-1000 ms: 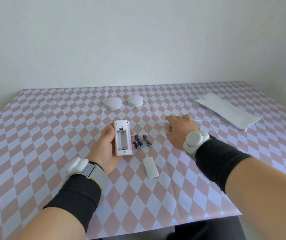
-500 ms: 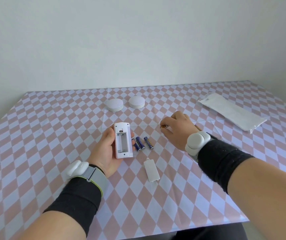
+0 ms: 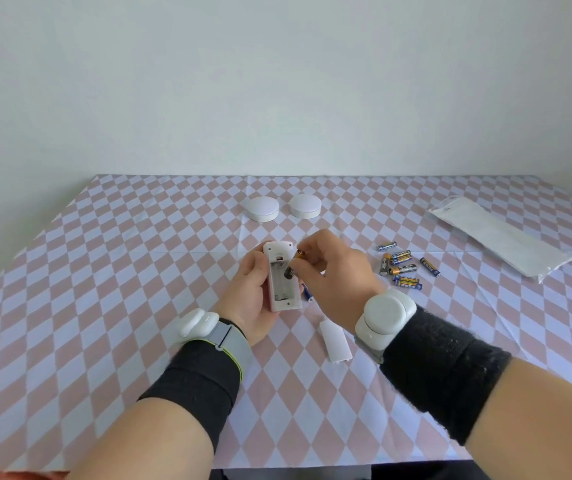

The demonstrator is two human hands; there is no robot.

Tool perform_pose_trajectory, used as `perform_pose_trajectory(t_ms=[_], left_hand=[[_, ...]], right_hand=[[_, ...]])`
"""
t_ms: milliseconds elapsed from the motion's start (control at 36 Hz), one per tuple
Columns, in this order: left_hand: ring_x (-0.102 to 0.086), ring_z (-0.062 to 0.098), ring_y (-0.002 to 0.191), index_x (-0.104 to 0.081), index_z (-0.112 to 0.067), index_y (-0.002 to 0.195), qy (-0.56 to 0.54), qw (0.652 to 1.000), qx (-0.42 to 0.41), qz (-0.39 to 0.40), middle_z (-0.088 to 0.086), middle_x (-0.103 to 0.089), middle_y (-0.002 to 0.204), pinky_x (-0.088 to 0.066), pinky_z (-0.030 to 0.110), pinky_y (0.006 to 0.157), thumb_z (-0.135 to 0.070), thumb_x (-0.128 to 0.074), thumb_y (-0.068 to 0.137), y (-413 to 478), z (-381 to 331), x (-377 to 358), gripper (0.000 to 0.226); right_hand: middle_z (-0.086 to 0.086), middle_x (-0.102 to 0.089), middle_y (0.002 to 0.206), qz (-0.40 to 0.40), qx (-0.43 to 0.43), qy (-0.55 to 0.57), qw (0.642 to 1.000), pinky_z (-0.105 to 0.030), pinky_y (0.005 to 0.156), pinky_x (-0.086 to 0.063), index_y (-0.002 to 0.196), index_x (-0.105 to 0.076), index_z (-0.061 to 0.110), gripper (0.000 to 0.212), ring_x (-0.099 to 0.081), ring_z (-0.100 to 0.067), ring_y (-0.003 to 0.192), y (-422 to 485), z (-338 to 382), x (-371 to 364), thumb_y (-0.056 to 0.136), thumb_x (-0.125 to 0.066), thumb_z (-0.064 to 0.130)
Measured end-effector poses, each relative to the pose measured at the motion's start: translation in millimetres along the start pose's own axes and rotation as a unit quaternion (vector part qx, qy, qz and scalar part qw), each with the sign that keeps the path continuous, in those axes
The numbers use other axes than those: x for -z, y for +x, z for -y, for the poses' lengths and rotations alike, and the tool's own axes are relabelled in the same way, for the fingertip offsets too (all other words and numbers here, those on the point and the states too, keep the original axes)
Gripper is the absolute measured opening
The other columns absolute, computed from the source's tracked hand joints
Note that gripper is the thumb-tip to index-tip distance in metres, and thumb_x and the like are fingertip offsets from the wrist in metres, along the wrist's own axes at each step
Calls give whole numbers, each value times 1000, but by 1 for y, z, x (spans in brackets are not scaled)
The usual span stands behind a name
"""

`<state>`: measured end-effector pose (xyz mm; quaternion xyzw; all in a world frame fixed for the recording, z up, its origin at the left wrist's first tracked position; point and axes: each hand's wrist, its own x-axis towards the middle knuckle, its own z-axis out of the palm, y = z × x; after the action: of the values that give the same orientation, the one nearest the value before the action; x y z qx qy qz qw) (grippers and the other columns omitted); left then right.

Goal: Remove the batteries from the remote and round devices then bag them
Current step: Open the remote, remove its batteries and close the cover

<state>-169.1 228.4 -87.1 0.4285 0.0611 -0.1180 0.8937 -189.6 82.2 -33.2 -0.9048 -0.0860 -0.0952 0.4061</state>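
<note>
Two hands — left hand [image 3: 248, 296] grips remote [image 3: 283, 292]; right hand [image 3: 334, 275] pinches battery [image 3: 290, 271].

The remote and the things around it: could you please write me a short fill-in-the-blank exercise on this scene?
1. The left hand holds the white ___, its battery compartment open.
2. The right hand pinches a ___ over that compartment.
3. Behind the hands stand ___ white round devices.
4. The removed cover lies on the tablecloth beside the ___ wrist.

Missing words: remote; battery; two; right.
</note>
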Motion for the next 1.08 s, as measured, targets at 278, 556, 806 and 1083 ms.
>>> perform_pose_trajectory(t_ms=[278,556,806,1083], left_hand=[[-71,25,93,-61,-22,127,20,1000,-3,4,8,-72,111,-58,43,73,-32,-32,110,1,2,5,34],[-69,31,102,-51,-19,140,7,1000,-2,11,15,-68,120,-60,44,72,-32,-36,109,1,2,5,37],[-70,30,104,-53,-22,139,9,1000,3,8,12,-70,119,-58,48,79,-32,-38,109,3,3,7,36],[-73,25,95,-56,-23,134,17,1000,4,8,10,-71,116,-60,44,72,-29,-37,109,2,2,7,32]], right_hand=[[8,-56,85,-20,53,-59,997,-16,66,-42,93,-67,13,6,-53,-11,76,0,-7,-20,90,-69,19],[7,-55,88,-9,20,-67,997,-21,68,-40,94,-68,17,5,-53,-13,80,0,-12,-30,91,-66,20],[6,-57,86,-14,-20,-50,998,-7,59,-38,93,-62,18,6,-49,-1,71,-1,-8,-35,91,-64,24],[0,-54,84,-1,18,-109,994,-26,56,-37,79,-52,16,16,-51,-18,69,-2,-5,-33,93,-58,22]])
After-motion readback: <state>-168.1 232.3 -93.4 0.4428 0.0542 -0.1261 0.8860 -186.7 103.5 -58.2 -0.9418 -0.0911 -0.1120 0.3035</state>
